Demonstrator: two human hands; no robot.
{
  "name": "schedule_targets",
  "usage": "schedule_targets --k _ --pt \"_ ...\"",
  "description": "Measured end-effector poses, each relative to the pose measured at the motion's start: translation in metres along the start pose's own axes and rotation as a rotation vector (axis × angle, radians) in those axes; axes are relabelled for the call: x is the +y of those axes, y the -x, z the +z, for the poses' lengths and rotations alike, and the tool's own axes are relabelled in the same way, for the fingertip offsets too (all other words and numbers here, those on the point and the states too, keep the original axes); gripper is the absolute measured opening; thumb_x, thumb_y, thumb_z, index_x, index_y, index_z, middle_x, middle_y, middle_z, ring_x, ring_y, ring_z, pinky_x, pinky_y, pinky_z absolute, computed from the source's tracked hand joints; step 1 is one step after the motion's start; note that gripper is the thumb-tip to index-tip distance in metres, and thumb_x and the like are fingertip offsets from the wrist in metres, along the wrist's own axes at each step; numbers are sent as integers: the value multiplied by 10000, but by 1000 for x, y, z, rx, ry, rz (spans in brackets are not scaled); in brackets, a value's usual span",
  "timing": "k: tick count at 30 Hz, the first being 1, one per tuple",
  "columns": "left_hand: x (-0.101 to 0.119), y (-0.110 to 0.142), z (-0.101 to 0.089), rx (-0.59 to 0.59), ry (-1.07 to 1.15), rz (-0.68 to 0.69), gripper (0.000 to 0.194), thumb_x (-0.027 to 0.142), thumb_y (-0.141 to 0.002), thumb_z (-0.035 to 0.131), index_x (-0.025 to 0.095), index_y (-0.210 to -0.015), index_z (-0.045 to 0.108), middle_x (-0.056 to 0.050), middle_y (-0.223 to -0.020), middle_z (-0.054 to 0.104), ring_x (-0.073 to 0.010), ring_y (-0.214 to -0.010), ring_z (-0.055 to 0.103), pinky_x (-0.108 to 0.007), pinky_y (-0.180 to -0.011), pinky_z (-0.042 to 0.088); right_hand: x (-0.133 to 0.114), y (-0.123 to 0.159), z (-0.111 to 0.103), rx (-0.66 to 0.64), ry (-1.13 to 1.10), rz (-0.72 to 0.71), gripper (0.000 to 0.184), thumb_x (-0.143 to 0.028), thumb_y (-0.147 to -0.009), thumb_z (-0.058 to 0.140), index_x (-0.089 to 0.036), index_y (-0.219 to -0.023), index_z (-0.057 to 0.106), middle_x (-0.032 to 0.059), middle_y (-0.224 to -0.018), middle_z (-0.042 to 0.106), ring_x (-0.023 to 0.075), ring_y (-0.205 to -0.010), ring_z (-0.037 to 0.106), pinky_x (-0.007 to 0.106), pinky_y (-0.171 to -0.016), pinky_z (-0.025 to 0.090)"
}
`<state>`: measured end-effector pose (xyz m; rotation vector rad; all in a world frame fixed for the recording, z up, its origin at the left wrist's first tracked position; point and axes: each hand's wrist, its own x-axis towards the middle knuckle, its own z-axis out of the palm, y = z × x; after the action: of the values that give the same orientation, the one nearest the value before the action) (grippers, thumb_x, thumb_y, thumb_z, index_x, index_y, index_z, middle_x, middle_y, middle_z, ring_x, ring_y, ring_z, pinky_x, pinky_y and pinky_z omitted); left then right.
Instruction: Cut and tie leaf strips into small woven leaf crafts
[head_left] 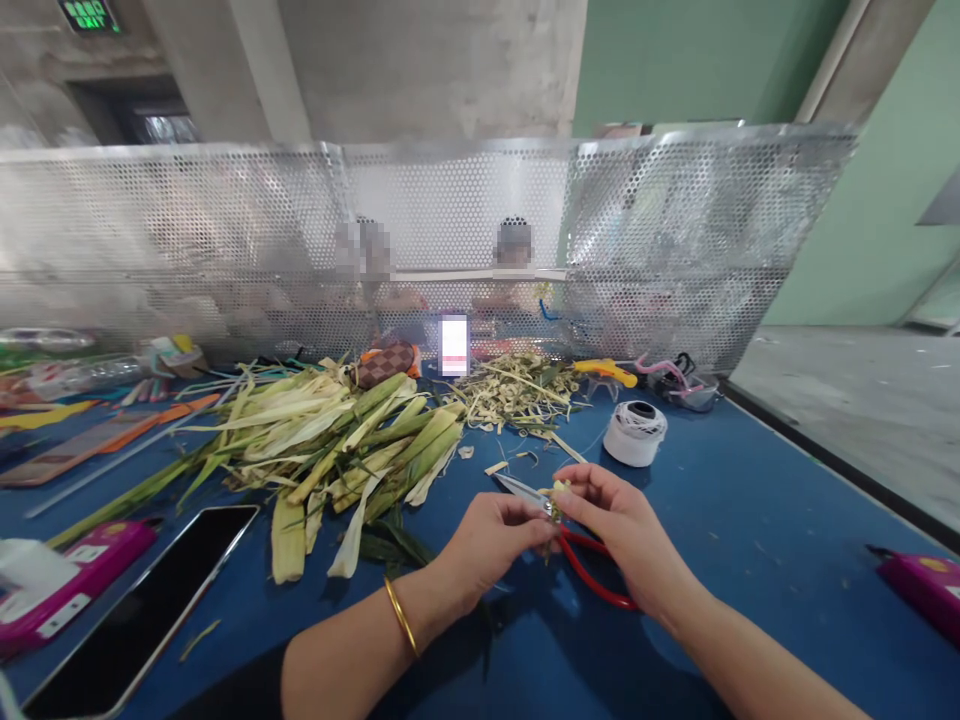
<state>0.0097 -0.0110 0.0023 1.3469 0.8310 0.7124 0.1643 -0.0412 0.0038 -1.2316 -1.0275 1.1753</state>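
Close together over the blue table [720, 480], my left hand [487, 550] and my right hand [622, 525] are both closed in a pinch. Between their fingertips is a small pale yellow-green piece of corn husk [559, 492], partly covered by the fingers. Scissors [592, 580] with red handles and a silver blade lie under my hands, their pivot partly hidden. Left of my hands spreads a heap of green and cream corn husks [352, 440]. A spool of white thread [634, 436] stands beyond my right hand.
Husk scraps [521, 392] are piled at the back, near yellow-handled scissors [606, 373]. A black-screened phone [150, 610] and a purple power strip [82, 580] lie front left. Another purple strip [922, 590] sits right. A perforated metal screen [465, 190] bounds the table, with people behind it.
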Motion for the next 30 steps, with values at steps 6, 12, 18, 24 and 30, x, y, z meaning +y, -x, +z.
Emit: schedule_targets --k 6,12,18,24,30 --pt "3 1 -3 52 16 14 202 335 -610 713 147 -582 645 -11 -583 618 -120 -598 516 -263 -686 428 -5 -6 -9 75 139 -86 519 -604 -613 712 -165 -887 671 25 -773 652 159 -731 574 277 -685 463" --pt "9 3 -9 -122 -47 -75 104 243 -585 679 141 -579 657 3 -540 610 -119 -555 523 -260 -633 426 -5 -7 -12 -298 335 35 408 -514 -647 723 -163 -835 634 -32 -612 580 97 -539 493 231 -536 390" --pt "17 0 -25 -184 -175 -80 173 313 -634 684 143 -602 683 -8 -577 635 -121 -588 549 -249 -641 423 -2 -5 -14 -391 405 53 329 -451 -695 715 -161 -742 569 -44 -563 563 70 -518 491 190 -506 385" --pt "18 -13 -43 231 -54 30 257 405 -723 638 155 -680 680 -33 -665 665 -109 -608 557 -234 -636 425 5 1 -11 -784 223 381 374 -406 -571 818 -148 -744 610 -31 -557 596 76 -440 522 187 -422 442" --pt "25 -20 -57 540 104 90 201 338 -745 605 150 -724 673 -39 -722 670 -87 -595 551 -211 -604 422 -5 -17 -12 -72 -267 40 424 -583 -740 635 -243 -991 609 64 -1086 671 182 -940 659 302 -811 533"
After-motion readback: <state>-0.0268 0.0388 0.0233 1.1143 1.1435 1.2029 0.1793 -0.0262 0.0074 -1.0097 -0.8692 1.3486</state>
